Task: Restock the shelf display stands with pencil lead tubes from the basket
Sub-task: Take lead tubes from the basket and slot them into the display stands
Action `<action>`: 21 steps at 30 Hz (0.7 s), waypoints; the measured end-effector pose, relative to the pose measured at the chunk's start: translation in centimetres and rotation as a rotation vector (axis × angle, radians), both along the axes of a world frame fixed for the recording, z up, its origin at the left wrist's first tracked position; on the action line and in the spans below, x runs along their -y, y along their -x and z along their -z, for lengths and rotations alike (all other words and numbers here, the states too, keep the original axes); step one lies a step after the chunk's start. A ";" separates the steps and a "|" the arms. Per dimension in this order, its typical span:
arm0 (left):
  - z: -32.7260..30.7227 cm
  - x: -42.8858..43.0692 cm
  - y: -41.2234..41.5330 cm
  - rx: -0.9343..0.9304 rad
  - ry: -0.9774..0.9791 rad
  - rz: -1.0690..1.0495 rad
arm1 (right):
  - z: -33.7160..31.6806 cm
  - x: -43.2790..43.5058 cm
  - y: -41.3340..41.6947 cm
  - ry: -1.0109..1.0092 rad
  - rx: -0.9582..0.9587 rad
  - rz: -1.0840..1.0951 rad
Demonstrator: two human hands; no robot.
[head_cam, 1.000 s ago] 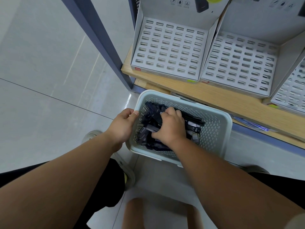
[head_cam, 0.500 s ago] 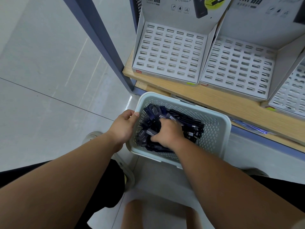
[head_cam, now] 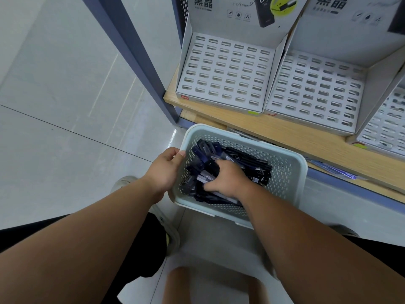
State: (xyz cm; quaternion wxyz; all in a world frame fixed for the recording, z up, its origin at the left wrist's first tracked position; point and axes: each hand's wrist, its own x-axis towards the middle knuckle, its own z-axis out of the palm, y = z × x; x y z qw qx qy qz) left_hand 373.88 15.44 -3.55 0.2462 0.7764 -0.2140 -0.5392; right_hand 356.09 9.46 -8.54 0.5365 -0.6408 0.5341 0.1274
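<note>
A pale perforated plastic basket (head_cam: 289, 170) stands on the floor below the shelf, filled with several dark pencil lead tubes (head_cam: 245, 159). My left hand (head_cam: 163, 170) grips the basket's left rim. My right hand (head_cam: 228, 179) is down inside the basket with its fingers curled round a bunch of the tubes. On the wooden shelf above stand white slotted display stands, one at the left (head_cam: 225, 73) and one to its right (head_cam: 315, 91), with every slot bare.
A blue-grey shelf post (head_cam: 135, 60) runs down to the floor left of the basket. A third stand (head_cam: 385, 126) shows at the right edge. The wooden shelf edge (head_cam: 306, 139) overhangs the basket's far side. My knees and shoes sit near the bottom.
My right hand has dug deeper among the tubes and closed round a bunch. The left hand keeps its grip on the rim. The view has tilted slightly down.
</note>
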 end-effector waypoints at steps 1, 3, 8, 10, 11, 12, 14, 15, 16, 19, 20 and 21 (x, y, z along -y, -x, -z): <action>0.0 0.0 0.0 0.001 -0.002 0.000 | 0.0 0.0 0.1 -0.020 0.012 0.012; 0.0 0.1 0.0 0.002 -0.002 -0.002 | -0.3 0.0 0.4 -0.054 0.032 0.001; -0.2 0.1 0.1 0.004 -0.002 0.009 | -0.5 -0.2 1.1 -0.086 0.057 -0.005; -0.2 0.1 0.1 0.003 0.006 0.014 | -0.7 -0.2 1.7 -0.087 0.061 0.037; -0.2 0.1 0.0 0.004 0.010 0.017 | -0.7 -0.1 2.1 -0.085 0.068 0.068; -0.2 0.0 0.0 0.007 0.012 0.023 | -0.9 0.1 2.4 -0.089 0.081 0.099; -0.2 0.1 0.0 0.017 0.015 0.034 | -1.5 0.6 3.0 -0.097 0.115 0.136; -0.3 0.1 0.0 0.025 0.016 0.041 | -1.9 0.9 3.3 -0.096 0.122 0.140; -0.4 0.2 0.0 0.036 0.012 0.049 | -2.4 1.2 3.5 -0.093 0.124 0.136; -0.4 0.4 0.1 0.077 -0.014 0.064 | -3.6 2.0 4.1 -0.093 0.127 0.165; -0.5 0.4 0.1 0.118 -0.016 0.077 | -4.0 2.2 4.3 -0.098 0.134 0.180; -0.6 0.5 0.2 0.211 -0.004 0.107 | -4.4 2.3 4.4 -0.102 0.144 0.195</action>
